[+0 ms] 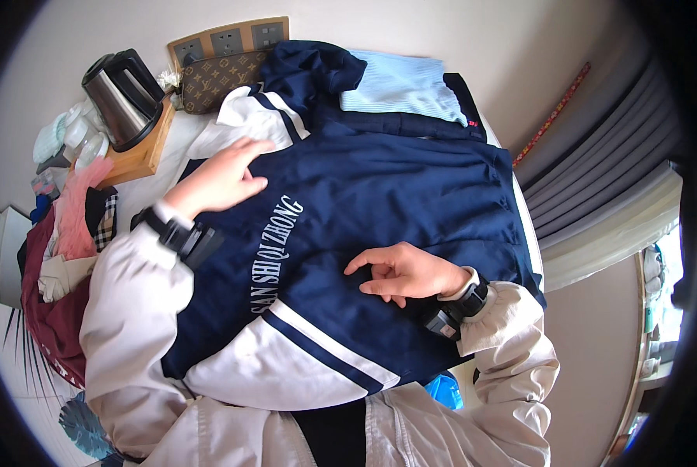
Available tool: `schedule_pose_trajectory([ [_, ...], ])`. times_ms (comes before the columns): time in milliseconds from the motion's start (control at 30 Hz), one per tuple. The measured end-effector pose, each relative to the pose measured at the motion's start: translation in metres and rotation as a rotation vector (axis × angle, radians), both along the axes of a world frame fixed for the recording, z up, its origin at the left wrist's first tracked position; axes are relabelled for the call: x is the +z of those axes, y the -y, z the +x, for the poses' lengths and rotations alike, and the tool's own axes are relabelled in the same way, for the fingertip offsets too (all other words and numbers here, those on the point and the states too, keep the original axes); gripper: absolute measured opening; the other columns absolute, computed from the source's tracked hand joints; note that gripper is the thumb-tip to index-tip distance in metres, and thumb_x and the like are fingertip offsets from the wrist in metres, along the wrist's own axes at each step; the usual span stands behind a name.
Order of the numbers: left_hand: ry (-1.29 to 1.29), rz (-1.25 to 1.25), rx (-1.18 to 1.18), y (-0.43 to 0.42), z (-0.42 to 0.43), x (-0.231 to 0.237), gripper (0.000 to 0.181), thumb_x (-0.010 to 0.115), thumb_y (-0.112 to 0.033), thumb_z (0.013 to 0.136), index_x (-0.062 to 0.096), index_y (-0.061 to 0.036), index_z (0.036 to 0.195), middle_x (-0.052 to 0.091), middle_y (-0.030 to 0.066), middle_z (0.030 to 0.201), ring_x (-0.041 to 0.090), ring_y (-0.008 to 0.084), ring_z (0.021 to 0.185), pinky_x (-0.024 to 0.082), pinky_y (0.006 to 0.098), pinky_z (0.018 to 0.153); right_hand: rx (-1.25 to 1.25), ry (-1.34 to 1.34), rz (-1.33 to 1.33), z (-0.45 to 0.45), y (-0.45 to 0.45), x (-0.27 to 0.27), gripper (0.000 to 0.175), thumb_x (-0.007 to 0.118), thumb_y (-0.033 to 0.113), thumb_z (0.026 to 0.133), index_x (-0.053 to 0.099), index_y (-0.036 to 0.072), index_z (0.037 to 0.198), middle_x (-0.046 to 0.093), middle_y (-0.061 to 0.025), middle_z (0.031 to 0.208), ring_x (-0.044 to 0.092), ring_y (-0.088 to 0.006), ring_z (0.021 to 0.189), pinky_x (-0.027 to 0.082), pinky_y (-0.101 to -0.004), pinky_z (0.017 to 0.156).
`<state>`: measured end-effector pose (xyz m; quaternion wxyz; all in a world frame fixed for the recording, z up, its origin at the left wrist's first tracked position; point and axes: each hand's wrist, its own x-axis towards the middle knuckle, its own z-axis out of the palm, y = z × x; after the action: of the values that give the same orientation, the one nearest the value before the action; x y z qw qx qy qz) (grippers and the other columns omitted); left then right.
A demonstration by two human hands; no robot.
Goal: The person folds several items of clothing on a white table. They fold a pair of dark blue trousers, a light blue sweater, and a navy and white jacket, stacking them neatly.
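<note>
A navy jersey jacket with white, navy-striped sleeves lies spread face-on before me and bears white lettering. One sleeve is laid inward along the near edge, close to my body. The other sleeve is bunched at the far side, partly over a pouch. My left hand is just short of that far sleeve, thumb apart from the fingers, holding nothing. Over the middle of the jacket, my right hand has loosely bent fingers with no cloth between them. Whether either hand touches the fabric is unclear.
Beyond the jacket lie a light blue ribbed garment and dark folded cloth. A steel kettle stands on a wooden tray beside a brown monogram pouch. Clothes heap at left; a grey curtain hangs at right.
</note>
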<state>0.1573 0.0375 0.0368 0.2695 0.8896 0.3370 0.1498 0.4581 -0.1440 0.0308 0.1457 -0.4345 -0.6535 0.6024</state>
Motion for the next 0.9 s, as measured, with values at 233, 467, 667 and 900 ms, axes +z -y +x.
schedule_pose_trajectory([
  [233, -0.01, 0.274, 0.09, -0.074, 0.021, -0.058, 0.027, 0.072, -0.013, 0.082, 0.047, -0.0024, 0.086, 0.055, 0.0157, 0.08, 0.055, 0.0353, 0.077, 0.044, 0.0414, 0.069, -0.007, -0.014, -0.043, 0.003, 0.004, -0.003, 0.036, 0.064, 0.014, 0.095, 0.058, 0.004, 0.128, 0.061, -0.0021, 0.065, 0.057, -0.0077, 0.049, 0.044, -0.0209, 0.05],
  [467, -0.056, 0.377, 0.186, -0.073, 0.014, -0.042, 0.025, 0.073, -0.007, 0.079, 0.05, -0.0027, 0.087, 0.057, 0.0172, 0.085, 0.058, 0.0382, 0.077, 0.047, 0.0434, 0.071, 0.039, -0.082, 0.105, 0.005, 0.002, -0.005, 0.033, 0.062, 0.017, 0.094, 0.058, 0.0, 0.122, 0.061, -0.0041, 0.063, 0.058, -0.0109, 0.048, 0.046, -0.0254, 0.05],
  [667, -0.006, -0.07, -0.152, 0.066, 0.063, 0.027, 0.028, 0.073, -0.01, 0.08, 0.057, -0.0038, 0.102, 0.055, 0.012, 0.092, 0.06, 0.0237, 0.074, 0.05, 0.0337, 0.069, 0.029, -0.071, 0.146, 0.008, 0.007, -0.014, 0.03, 0.063, 0.016, 0.094, 0.059, 0.001, 0.12, 0.059, -0.0028, 0.063, 0.057, -0.0096, 0.05, 0.044, -0.0249, 0.05],
  [900, -0.212, -0.066, -0.452, 0.107, 0.047, 0.01, 0.042, 0.075, -0.021, 0.082, 0.058, -0.008, 0.118, 0.052, 0.0112, 0.099, 0.06, 0.0296, 0.085, 0.05, 0.0374, 0.076, -0.031, -0.068, 0.123, 0.004, 0.015, -0.012, 0.024, 0.063, 0.019, 0.092, 0.064, 0.0, 0.106, 0.06, -0.0044, 0.062, 0.059, -0.0126, 0.05, 0.045, -0.028, 0.051],
])
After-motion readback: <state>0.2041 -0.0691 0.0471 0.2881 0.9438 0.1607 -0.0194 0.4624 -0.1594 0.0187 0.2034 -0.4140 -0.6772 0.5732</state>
